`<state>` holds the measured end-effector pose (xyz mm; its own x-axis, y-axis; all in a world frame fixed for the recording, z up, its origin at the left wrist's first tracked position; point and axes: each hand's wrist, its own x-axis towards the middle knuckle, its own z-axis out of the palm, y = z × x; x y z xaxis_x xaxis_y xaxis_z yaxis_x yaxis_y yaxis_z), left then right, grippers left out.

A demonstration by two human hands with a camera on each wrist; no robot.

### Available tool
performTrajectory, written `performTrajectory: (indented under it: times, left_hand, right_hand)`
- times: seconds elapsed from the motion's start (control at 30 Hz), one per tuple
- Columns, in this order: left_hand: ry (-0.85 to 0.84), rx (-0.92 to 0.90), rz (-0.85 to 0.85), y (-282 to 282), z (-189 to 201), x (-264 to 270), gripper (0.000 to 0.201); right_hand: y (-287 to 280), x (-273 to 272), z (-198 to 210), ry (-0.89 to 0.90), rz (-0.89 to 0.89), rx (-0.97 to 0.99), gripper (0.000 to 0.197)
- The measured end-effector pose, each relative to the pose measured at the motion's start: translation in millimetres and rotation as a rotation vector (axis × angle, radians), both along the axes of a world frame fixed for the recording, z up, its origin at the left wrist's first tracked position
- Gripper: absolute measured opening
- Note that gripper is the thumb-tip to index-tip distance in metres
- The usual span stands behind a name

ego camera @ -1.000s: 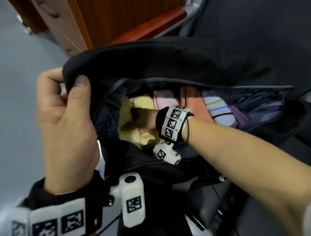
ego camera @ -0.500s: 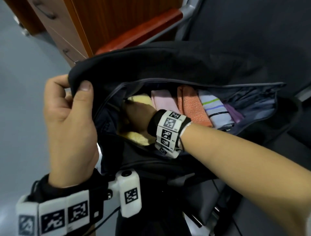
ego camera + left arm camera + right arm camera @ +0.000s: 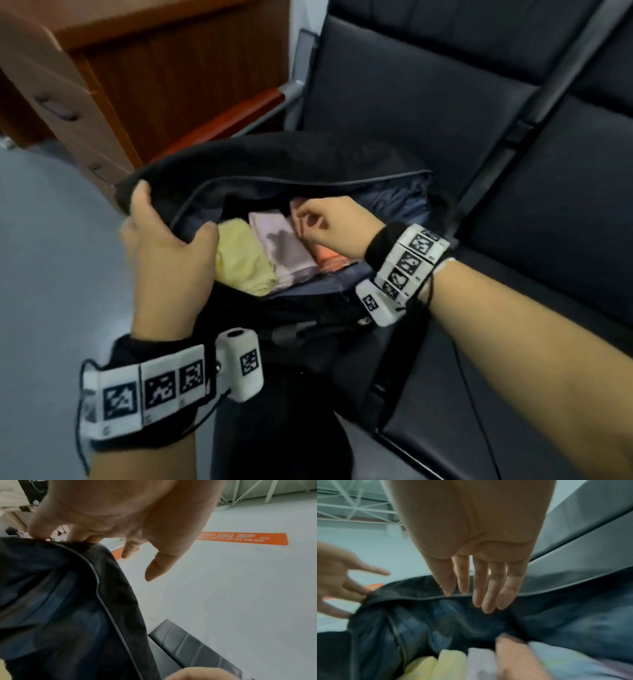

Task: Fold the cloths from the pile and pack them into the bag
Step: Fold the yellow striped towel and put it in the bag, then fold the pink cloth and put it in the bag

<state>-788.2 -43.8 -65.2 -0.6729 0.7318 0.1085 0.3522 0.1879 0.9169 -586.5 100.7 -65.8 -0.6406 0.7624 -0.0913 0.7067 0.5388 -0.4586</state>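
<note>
My left hand (image 3: 164,246) grips the bag (image 3: 274,164) rim, keeping it agape; right hand (image 3: 329,226) slack, empty, above the cloths (image 3: 263,250).

Folded cloths (image 3: 263,253) stand side by side in the bag (image 3: 274,164) (itself on a seat (image 3: 513,359)).

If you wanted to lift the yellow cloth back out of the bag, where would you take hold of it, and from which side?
Pinch the upper folded edge of the yellow cloth, coming straight down through the bag's open mouth. It stands on edge at the left end of the row, tight against the pink cloth, so only its top is exposed.
</note>
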Motion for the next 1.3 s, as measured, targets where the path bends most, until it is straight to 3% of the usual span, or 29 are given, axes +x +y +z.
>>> performTrajectory:
  times: [0.1,0.23,0.33,0.53,0.7,0.8,0.9,1.07,1.3]
  left_hand:
    - [0.128,-0.153,-0.002,-4.4,16.0,50.6,0.073]
    - [0.326,-0.338,-0.082,-6.5,17.0,134.3,0.068]
    - [0.458,-0.379,-0.309,-4.9,3.3,219.8,0.059]
    - [0.558,-0.367,-0.865,-16.4,-27.5,438.5,0.041]
    - [0.599,-0.342,-1.15,-46.2,-57.8,600.3,0.026]
    - [0.61,-0.349,-1.281,-64.1,-76.5,673.2,0.02]
    - [0.596,-0.353,-1.388,-74.9,-92.4,726.3,0.022]
    - [0.539,-0.341,-1.476,-83.9,-111.4,775.9,0.02]
    - [0.435,-0.324,-1.525,-87.3,-117.5,790.3,0.018]
  right_hand:
    - [-39.1,80.9,9.9,0.072,-0.159,0.031,0.031]
    - [-97.7,202.8,9.2,0.039,-0.338,0.038,0.029]
    - [-146.0,300.5,3.5,0.048,-0.504,0.024,0.029]
    - [-238.3,490.2,-24.7,0.038,-0.821,-0.011,0.032]
    - [-307.7,631.2,-65.1,-0.007,-1.144,-0.011,0.032]
    - [-339.1,705.1,-92.9,-0.102,-1.338,-0.099,0.042]
    - [-351.8,747.4,-114.2,-0.09,-1.393,-0.226,0.051]
    - [-346.1,785.3,-124.1,-0.026,-1.549,-0.088,0.051]
    - [-351.0,807.5,-132.8,-0.05,-1.551,-0.223,0.027]
